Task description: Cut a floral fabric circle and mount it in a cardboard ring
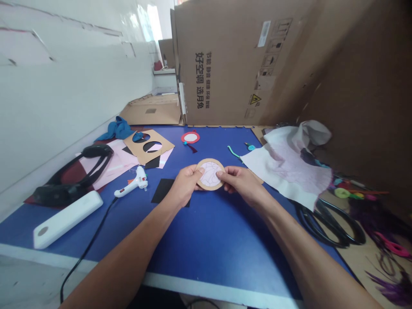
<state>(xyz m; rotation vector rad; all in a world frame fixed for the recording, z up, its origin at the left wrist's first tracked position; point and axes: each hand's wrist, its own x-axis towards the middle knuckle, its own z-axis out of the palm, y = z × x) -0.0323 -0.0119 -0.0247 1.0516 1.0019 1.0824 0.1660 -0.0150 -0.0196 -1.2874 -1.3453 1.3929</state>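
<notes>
Between my two hands is a round cardboard ring (202,164) with pale, line-patterned fabric (210,173) filling its middle. My left hand (186,182) pinches its left edge, thumb on top and fingers underneath. On the opposite edge, my right hand (240,180) grips it the same way, its thumb reaching onto the fabric. The disc is held above the blue table (212,240). A black sheet (162,190) lies under and beside my left hand. Farther back sits a red-rimmed round piece (190,137) with a white centre and a dark tassel.
Left of my hands are a white glue gun (133,182) with a black cord, a long white case (69,219), a black headset-like strap (74,176) and cardboard with round holes (149,146). White cloth (289,159) and black scissors-like loops (331,223) lie right. A large carton (231,64) stands behind.
</notes>
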